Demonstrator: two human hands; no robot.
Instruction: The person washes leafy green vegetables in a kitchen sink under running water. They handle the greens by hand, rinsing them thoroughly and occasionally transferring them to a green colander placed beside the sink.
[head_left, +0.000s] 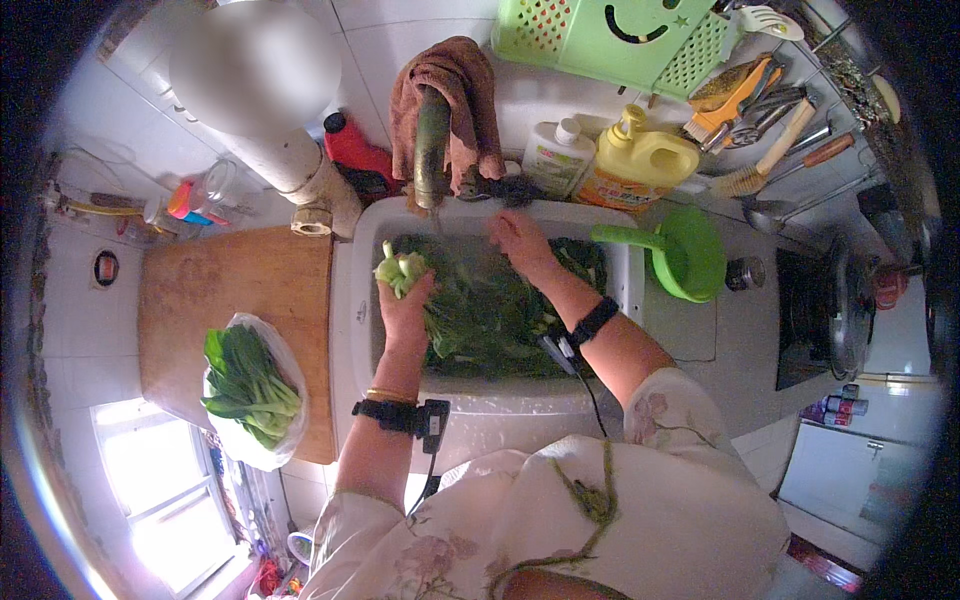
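Observation:
My left hand grips a bunch of leafy greens by its pale stem ends, over the left side of the white sink. Water runs from the metal faucet, which has a brown towel draped over it. More dark leafy greens lie in the water-filled basin. My right hand is raised over the back of the basin, right of the faucet, with its fingers curled; whether anything is between them cannot be made out.
On the left, a plastic bag of leafy greens sits on a wooden board. A green plastic dipper rests at the sink's right rim. Behind stand a yellow pump bottle, a white bottle and a red bottle. Utensils hang at the back right.

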